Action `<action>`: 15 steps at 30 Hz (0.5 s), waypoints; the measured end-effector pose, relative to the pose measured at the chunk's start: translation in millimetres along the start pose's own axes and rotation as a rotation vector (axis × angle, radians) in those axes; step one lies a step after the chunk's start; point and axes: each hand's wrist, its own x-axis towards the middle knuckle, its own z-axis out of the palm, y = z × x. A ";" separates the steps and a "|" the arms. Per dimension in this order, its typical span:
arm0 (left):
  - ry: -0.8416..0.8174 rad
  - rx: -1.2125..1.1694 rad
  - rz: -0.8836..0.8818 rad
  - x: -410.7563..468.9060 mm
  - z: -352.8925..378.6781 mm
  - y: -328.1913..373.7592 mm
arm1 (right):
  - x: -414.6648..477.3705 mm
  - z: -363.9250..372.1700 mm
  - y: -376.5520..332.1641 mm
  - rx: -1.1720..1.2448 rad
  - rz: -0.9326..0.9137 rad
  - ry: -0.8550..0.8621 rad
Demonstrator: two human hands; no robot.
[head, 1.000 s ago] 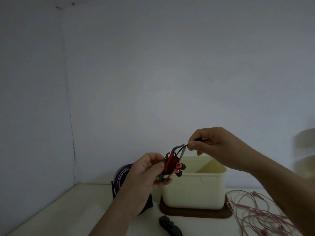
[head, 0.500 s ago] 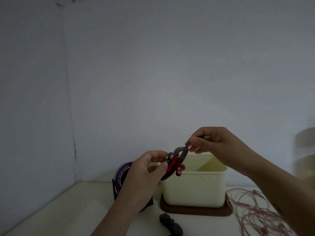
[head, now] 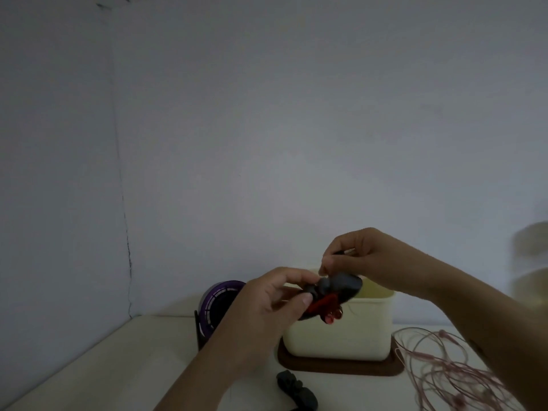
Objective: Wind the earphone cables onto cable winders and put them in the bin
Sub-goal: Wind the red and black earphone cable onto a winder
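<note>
Both hands (head: 275, 310) grip a grey winder (head: 338, 287) above the bin (head: 341, 336).

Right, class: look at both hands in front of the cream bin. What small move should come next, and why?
Probably tuck the cable end pinched by the right hand into the grey winder held by the left hand. The red cable looks almost fully wound, and the bin stands open just behind.
</note>
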 end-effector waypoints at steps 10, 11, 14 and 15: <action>0.310 -0.470 -0.104 9.8 3.5 -9.6 | 6.9 31.3 -14.5 -0.328 -0.051 0.095; 0.351 -0.580 -0.130 11.3 5.7 -10.1 | 6.9 33.6 -13.0 -0.284 -0.046 0.119; 0.401 -0.884 -0.208 14.7 15.0 -7.7 | 6.7 39.8 -11.5 -0.162 -0.042 0.149; 0.374 -0.947 -0.241 14.7 17.7 -7.2 | 6.7 42.2 -11.6 -0.148 -0.047 0.148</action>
